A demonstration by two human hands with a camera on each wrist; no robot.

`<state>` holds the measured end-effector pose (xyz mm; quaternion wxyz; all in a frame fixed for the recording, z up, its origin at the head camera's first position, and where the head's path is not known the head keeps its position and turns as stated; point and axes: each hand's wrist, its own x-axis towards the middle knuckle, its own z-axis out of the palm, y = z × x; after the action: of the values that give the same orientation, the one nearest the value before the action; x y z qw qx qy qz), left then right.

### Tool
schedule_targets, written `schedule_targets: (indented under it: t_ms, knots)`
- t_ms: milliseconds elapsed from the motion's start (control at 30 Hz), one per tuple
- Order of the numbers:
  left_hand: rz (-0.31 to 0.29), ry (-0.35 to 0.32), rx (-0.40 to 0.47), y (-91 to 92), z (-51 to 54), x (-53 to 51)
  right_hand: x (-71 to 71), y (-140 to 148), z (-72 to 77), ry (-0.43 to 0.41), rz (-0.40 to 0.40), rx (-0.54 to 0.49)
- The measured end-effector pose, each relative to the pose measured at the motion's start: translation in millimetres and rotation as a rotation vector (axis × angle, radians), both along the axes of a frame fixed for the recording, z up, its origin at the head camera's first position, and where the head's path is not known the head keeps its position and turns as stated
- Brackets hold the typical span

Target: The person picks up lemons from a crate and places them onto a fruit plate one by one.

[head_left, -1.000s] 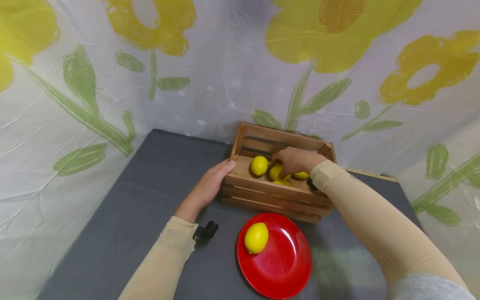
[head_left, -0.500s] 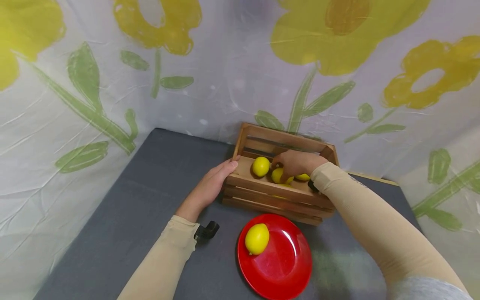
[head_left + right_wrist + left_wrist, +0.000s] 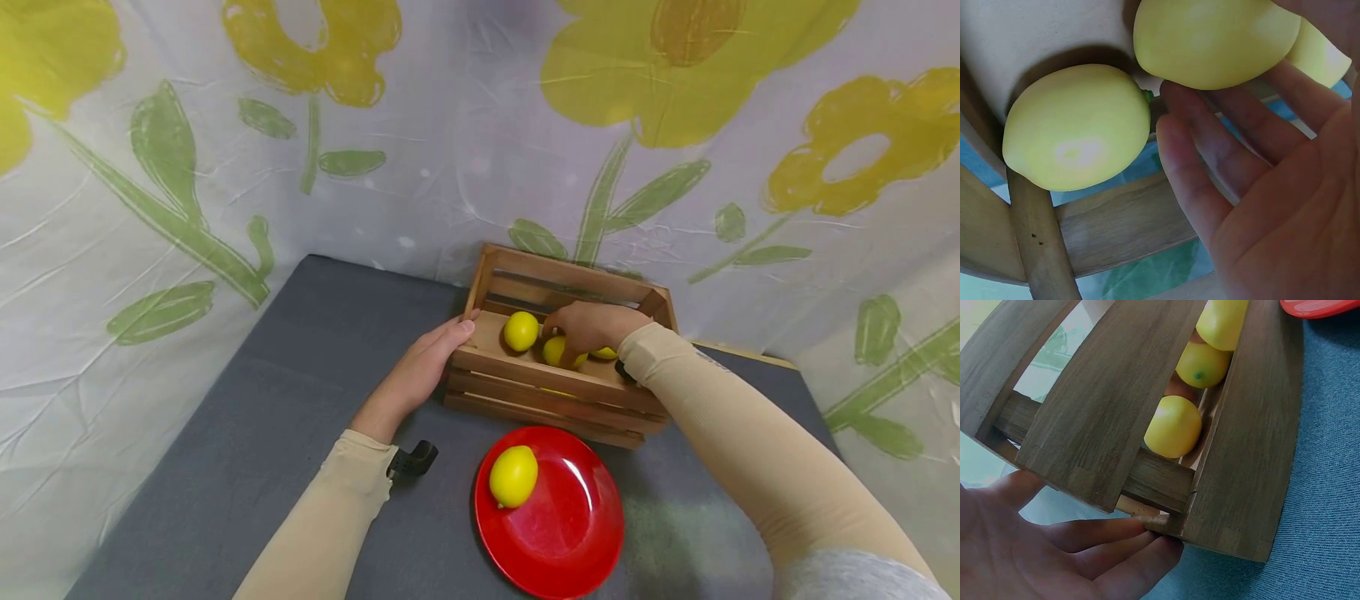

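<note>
Before flower-printed sheeting (image 3: 450, 125), pinching a lemon (image 3: 553, 351) in a slatted wooden crate (image 3: 517, 369) with the right hand (image 3: 594, 323) and touching the crate's end with parted fingers of the left hand (image 3: 422, 367), presumably for steadiness

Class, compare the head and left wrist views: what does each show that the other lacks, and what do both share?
Only the head view: the right hand gripping a lemon inside the crate, both beige sleeves, and another lemon lying on the red plate.

Only the left wrist view: the palm side of the left hand, and three lemons framed clearly in a gap between slats.

Both: the crate, the left hand touching it, lemons inside, and the red plate, merely its edge in the left wrist view.
</note>
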<state>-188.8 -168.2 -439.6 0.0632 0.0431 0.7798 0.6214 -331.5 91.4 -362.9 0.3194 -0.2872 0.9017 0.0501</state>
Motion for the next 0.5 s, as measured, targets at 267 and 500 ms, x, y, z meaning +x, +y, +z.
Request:
schedule_targets:
  t_ms: [267, 500]
  knots:
    - [-0.005, 0.002, -0.004, -0.1, 1.7, 1.1, 3.1, -1.0, 0.3, -0.017, -0.02, 0.005]
    - [-0.007, 0.004, 0.001, 0.5, 1.2, 0.5, 3.0, -1.5, 0.0, -0.025, -0.028, -0.003]
